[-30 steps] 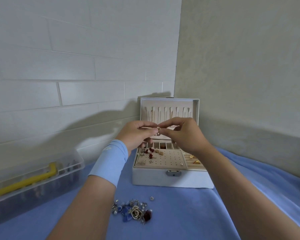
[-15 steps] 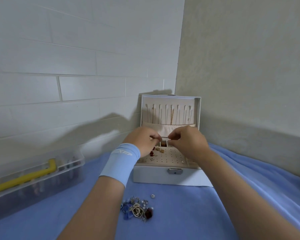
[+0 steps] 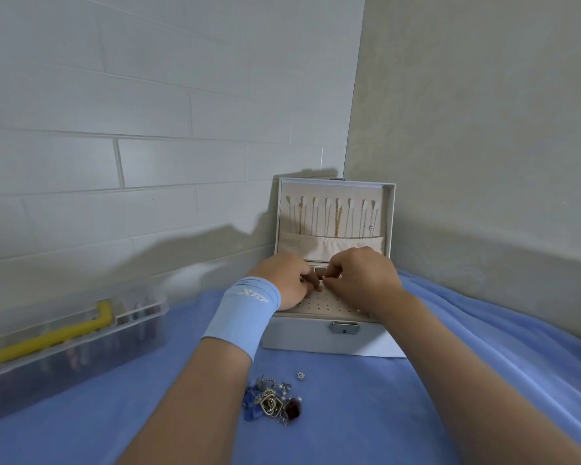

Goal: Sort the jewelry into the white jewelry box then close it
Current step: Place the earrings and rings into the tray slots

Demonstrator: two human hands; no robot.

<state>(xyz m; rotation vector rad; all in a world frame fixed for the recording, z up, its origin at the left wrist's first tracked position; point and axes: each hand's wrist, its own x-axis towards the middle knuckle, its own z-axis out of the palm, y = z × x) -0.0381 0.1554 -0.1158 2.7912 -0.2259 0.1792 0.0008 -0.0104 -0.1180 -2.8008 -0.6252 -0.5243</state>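
Both your left hand and right hand are curling fingers over the open white rectangular jewelry box; whether they are pinching anything cannot be told.

1. Box: white, smooth, matt skin; clasp dull metal.
2. Lining: beige cloth, matt, velvety.
3. Chains: thin gold metal, shiny.
4. Jewelry: mostly shiny metal, one glossy red piece.
5. Cloth: blue, soft, matt, creased.
6. Bin: clear glossy plastic; handle yellow plastic.
7. Wristband: pale blue knit, matt.
8. Left wall: smooth tiles, slight sheen; right wall matt, rough.
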